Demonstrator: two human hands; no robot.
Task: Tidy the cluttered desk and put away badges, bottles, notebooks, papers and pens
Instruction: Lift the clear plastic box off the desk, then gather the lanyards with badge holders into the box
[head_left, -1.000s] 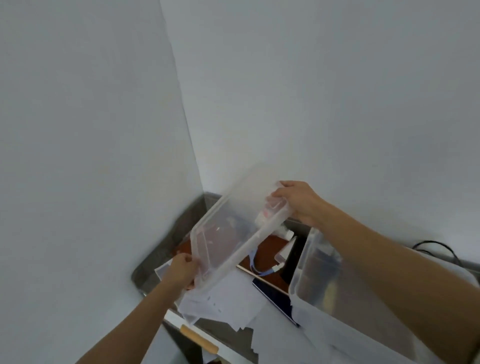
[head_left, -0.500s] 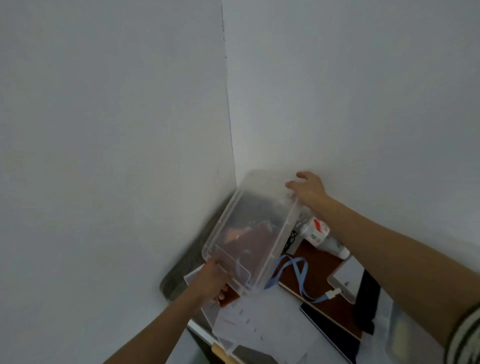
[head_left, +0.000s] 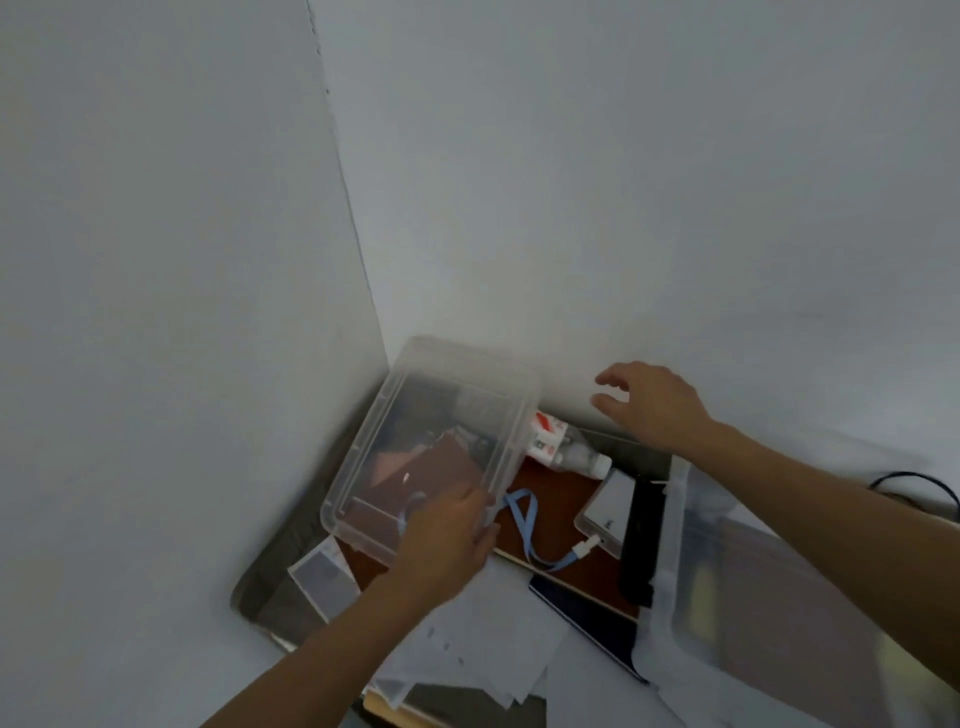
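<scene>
The left hand (head_left: 441, 540) grips the near rim of the clear box (head_left: 457, 379) at mid-frame, its fingers curled over the edge. Just to the right, the right hand (head_left: 652, 405) hangs with fingers spread and loose, holding nothing, above a bottle (head_left: 569, 453) lying on the worktop (head_left: 270, 584).

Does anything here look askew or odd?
The clear bin is tilted over clutter in the corner, the left hand gripping its near rim. A bottle lies on its side beside it; papers sprawl loosely.
</scene>
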